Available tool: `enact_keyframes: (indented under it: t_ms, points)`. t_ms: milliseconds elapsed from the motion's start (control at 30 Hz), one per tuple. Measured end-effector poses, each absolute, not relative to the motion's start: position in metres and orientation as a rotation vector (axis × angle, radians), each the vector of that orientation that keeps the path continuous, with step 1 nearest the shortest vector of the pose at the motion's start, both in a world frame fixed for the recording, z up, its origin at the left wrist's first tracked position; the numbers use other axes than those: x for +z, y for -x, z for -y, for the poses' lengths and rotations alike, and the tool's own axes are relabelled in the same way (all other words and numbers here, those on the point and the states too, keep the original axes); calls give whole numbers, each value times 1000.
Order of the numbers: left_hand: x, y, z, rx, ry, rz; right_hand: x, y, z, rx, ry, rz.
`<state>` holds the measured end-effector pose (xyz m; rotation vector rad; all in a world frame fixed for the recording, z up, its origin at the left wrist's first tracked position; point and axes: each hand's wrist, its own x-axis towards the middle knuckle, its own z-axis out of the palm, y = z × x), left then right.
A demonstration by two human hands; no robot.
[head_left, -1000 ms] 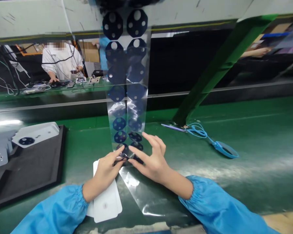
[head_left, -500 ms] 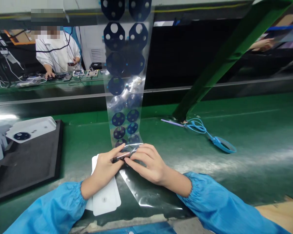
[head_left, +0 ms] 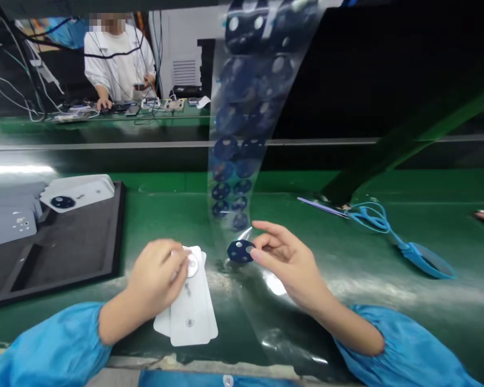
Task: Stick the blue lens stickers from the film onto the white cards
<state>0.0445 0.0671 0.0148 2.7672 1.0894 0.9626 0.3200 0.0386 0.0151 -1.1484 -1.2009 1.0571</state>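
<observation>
Between my right hand's (head_left: 288, 263) thumb and fingers is a dark blue octagonal film sticker (head_left: 239, 252) with round holes. Above it hangs a long clear strip (head_left: 236, 174) carrying two columns of similar dark stickers. My left hand (head_left: 155, 274) is curled, its fingertips at the upper left corner of several stacked white phone-back panels (head_left: 196, 309); whether anything is pinched there is hidden. The top panel has a round camera area beside those fingertips. Clear film also lies across the green tabletop under my right hand.
A black tray (head_left: 76, 244) at left holds grey and white phone-back panels (head_left: 83, 193), one with a dark round sticker. Tweezers (head_left: 322, 207) and a blue coiled wrist strap (head_left: 427, 260) lie at right near a green post (head_left: 387, 156). Across the bench stands a person (head_left: 119, 62).
My hands have moved apart. The left hand has let go of the film strip and shifted to the white panels; the right hand now holds a single dark sticker off the strip's lower end.
</observation>
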Motion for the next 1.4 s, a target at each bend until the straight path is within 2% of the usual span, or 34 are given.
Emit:
enact_keyframes:
  t_ms: [133, 333, 700, 1400]
  points:
    - [-8, -37, -18, 715, -3137, -859, 14, -294, -40, 1367, 1206, 1076]
    - [-30, -46, 0, 727, -3212, -894, 0, -243, -49, 1488, 1298, 976]
    - [-27, -28, -10, 717, -3134, -758, -18, -225, -43, 1268, 1488, 1059]
    - [-18, -34, -15, 660, -3080, -801, -1, -218, -57, 1304, 1638, 1024]
